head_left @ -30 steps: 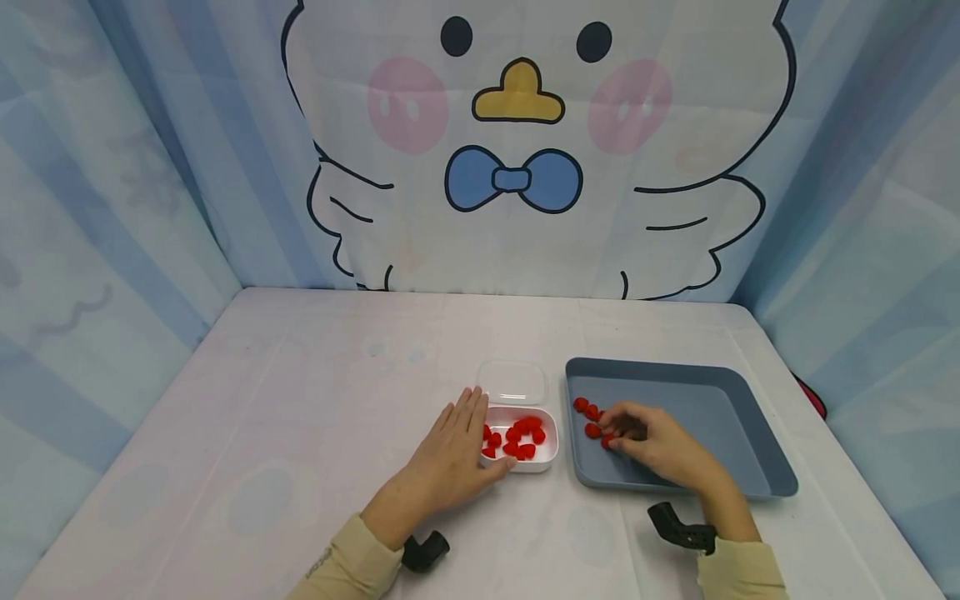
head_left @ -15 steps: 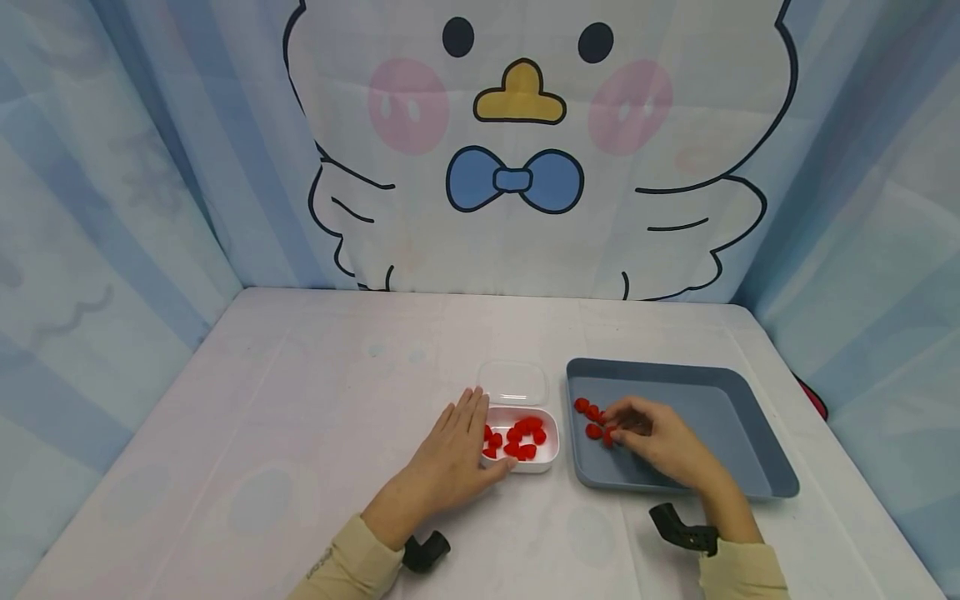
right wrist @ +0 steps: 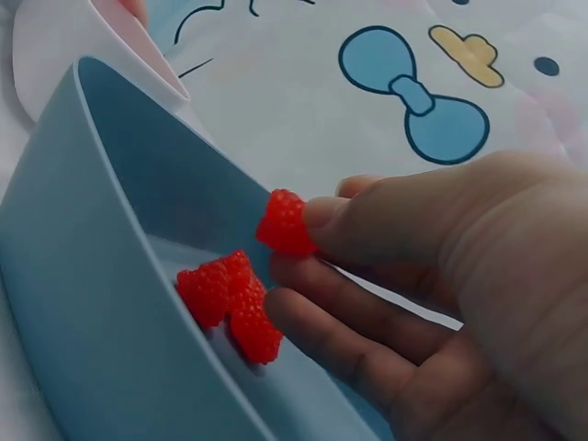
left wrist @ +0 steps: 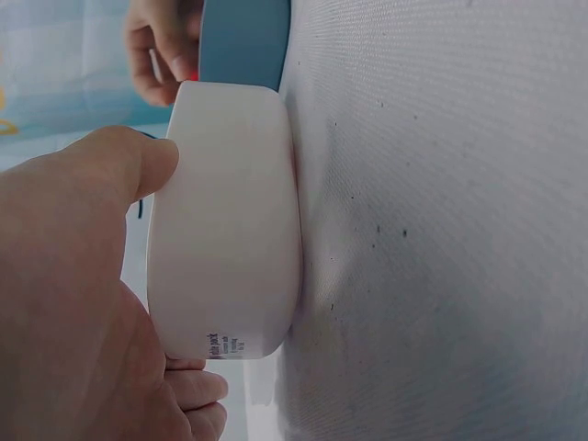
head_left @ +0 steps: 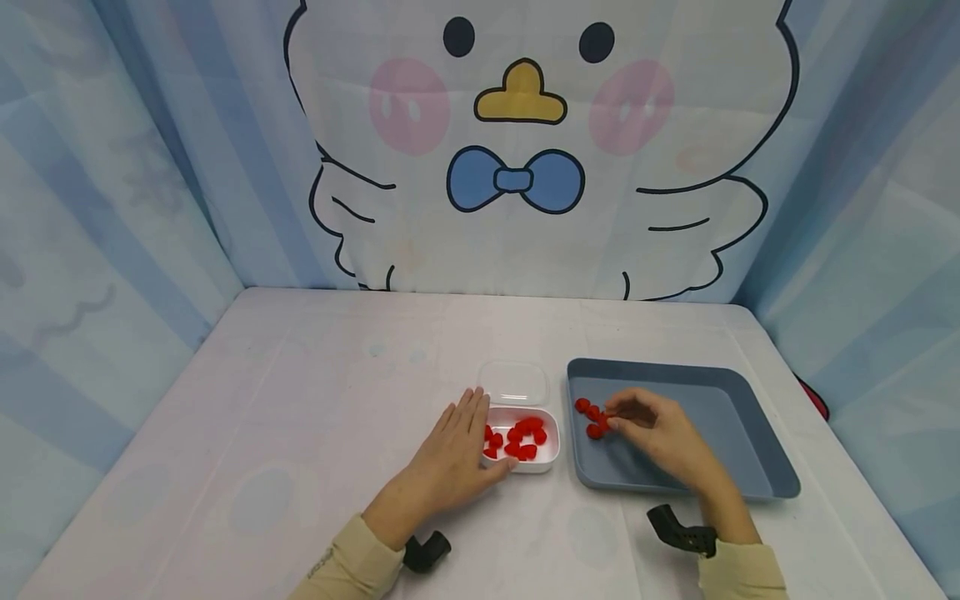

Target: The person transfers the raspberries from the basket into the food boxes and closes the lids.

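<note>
My right hand (head_left: 663, 433) pinches a red raspberry-shaped piece (right wrist: 285, 223) between thumb and fingertips, just above the left part of the blue-grey tray (head_left: 720, 433). Below the fingers, several more red raspberry pieces (right wrist: 206, 292) lie on the tray floor. Left of the tray stands a small white box (left wrist: 225, 230), with several red pieces (head_left: 528, 427) inside. My left hand (head_left: 450, 462) rests against this box, its straight fingers along the left side and its thumb at the near rim. The hand covers the box's left end in the head view.
A clear plastic lid (head_left: 513, 382) lies directly behind the white box. The tray's raised wall (right wrist: 138, 248) stands between the box and the red pieces in the tray. Behind the white-covered table (head_left: 337, 358) hangs a printed curtain (head_left: 517, 250).
My right hand has lifted slightly and shifted away from me, carrying the pinched raspberry piece up from the tray floor. The left hand and the white box have stayed put.
</note>
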{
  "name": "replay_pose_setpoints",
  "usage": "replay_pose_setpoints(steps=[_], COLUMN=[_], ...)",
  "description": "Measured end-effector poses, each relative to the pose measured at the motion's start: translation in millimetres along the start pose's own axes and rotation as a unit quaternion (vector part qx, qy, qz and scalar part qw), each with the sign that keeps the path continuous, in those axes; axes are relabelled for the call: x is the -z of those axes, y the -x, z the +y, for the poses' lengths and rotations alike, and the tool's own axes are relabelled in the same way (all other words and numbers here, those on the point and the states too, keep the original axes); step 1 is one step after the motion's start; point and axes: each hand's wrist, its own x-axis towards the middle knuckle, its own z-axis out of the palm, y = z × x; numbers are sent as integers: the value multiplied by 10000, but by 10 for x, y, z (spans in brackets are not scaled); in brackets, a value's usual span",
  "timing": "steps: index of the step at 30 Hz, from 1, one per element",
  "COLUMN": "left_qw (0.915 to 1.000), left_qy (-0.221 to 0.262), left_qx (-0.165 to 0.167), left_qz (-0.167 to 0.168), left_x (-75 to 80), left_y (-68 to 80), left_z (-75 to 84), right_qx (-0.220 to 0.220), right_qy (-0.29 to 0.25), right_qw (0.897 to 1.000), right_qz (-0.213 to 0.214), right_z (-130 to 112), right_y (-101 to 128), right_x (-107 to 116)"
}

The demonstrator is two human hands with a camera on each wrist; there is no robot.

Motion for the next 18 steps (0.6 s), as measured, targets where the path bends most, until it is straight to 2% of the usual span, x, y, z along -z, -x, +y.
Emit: replay_pose_setpoints(steps=[9, 18], left_qw=[10000, 10000], left_qy=[-39, -39], left_qx=[-45, -37], left_qz=[43, 0], left_x=[9, 5], left_y=[7, 1], left_z=[7, -2], right_qx=[151, 319], right_qy=[-156, -491], right_qw=[9989, 9970], right_qz=[405, 508], right_z=[-98, -165], right_y=[-29, -57], right_x=[-83, -179])
